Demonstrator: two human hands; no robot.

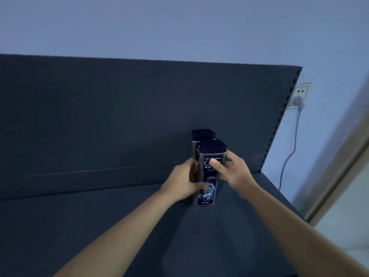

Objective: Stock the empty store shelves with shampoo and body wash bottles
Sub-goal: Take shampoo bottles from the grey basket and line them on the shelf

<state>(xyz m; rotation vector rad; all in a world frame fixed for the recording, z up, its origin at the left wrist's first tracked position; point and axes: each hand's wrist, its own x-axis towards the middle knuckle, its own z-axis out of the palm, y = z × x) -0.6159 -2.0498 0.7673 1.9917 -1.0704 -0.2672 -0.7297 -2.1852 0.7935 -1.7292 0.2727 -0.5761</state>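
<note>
Both of your hands are closed around one bottle: your left hand (184,179) wraps the left side of the front bottle (209,176), thumb laid across the lower part of the label, and your right hand (232,170) grips the right side higher up, its thumb pressed on the label just under the cap. From there, take the scene by size. You face a dark blue-grey back panel (119,116) that fills most of the view, with a slotted upright (283,116) running down its right edge. Below it lies the shelf (79,226), equally dark, and bare apart from the two bottles. Behind the unit you see a pale wall (179,27), and along the right side a light door frame (339,166). The front bottle stands upright on the shelf toward its back right corner, grey-bodied with a dark square cap and a dark label printed with white lettering and a splash graphic. The rear bottle (196,144), the same kind, stands directly behind it, close against the back panel and largely hidden; you cannot tell whether the two touch. A wall socket (299,94) sits to the right of the upright, with a grey plug (298,100) in it and a cable (289,152) hanging down.
</note>
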